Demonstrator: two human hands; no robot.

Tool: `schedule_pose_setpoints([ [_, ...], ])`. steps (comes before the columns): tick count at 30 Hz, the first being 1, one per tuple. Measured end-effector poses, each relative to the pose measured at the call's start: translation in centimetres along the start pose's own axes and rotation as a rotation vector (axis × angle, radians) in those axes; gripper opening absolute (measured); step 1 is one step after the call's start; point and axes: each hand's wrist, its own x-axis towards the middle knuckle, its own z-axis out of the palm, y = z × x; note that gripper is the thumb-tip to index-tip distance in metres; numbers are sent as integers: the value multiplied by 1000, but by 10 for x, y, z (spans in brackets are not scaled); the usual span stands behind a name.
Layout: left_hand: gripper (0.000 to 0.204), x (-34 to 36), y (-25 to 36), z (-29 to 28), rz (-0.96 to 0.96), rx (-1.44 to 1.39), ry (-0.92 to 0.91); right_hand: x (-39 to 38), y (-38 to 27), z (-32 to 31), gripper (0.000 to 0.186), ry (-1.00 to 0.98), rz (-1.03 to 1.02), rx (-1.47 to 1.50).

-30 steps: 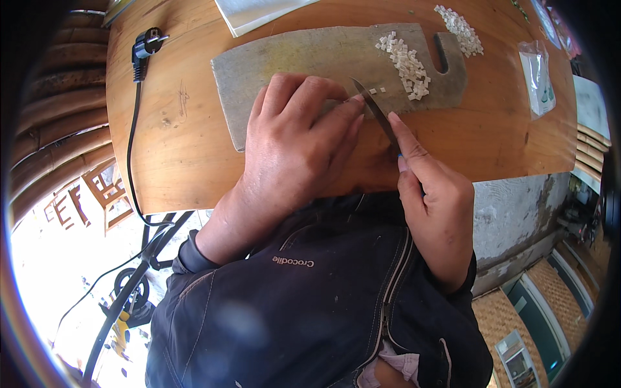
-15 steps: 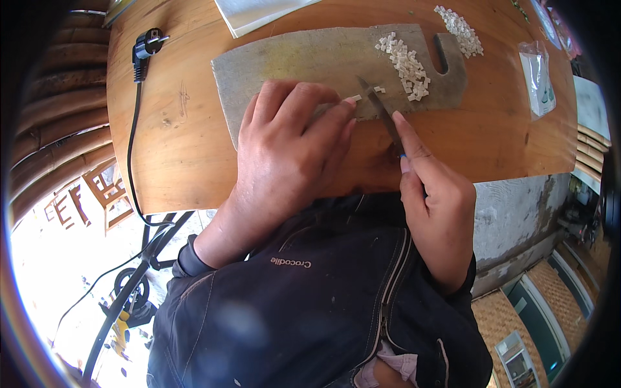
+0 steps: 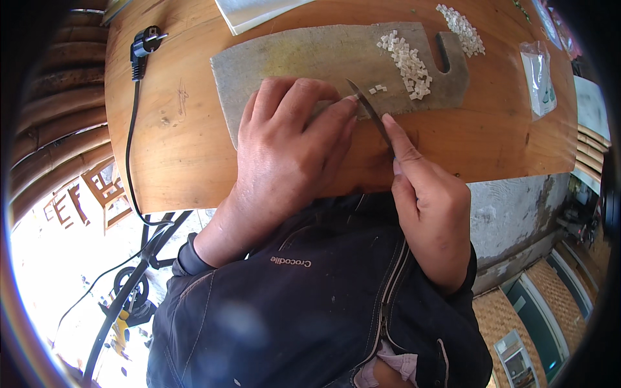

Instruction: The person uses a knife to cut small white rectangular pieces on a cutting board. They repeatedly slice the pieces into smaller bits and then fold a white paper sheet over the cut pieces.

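A grey, worn cutting board with a hooked notch at its right end lies on the wooden table. My left hand is closed over its near edge, fingertips pressing a thin white strip, mostly hidden, against it. My right hand grips a small knife, forefinger along its back. The blade slants up to the left, right beside my left fingertips. A few small white pieces lie just right of the blade. Farther right on the board is a pile of small white cubes.
Another heap of white cubes rests on the table beyond the board. A clear plastic packet lies at the right. White paper sheets sit at the back. A black plug with its cable hangs over the left side.
The knife in my right hand has moved left, up to my left fingertips. Small cut pieces now sit to the blade's right. My left hand has stayed in place.
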Motion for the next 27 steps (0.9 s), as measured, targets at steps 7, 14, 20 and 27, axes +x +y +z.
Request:
schedule_pose_setpoints([
  [7, 32, 0, 2, -4, -21, -2, -24, 1, -4, 1, 64, -13, 38, -55],
  [14, 36, -5, 2, -6, -43, -3, -64, -2, 1, -2, 62, -6, 31, 34],
  [20, 36, -3, 2, -8, -40, -9, -63, -1, -3, -2, 64, -25, 28, 0],
  [27, 32, -8, -3, -8, -33, -43, -20, -2, -4, 1, 65, -2, 16, -90],
])
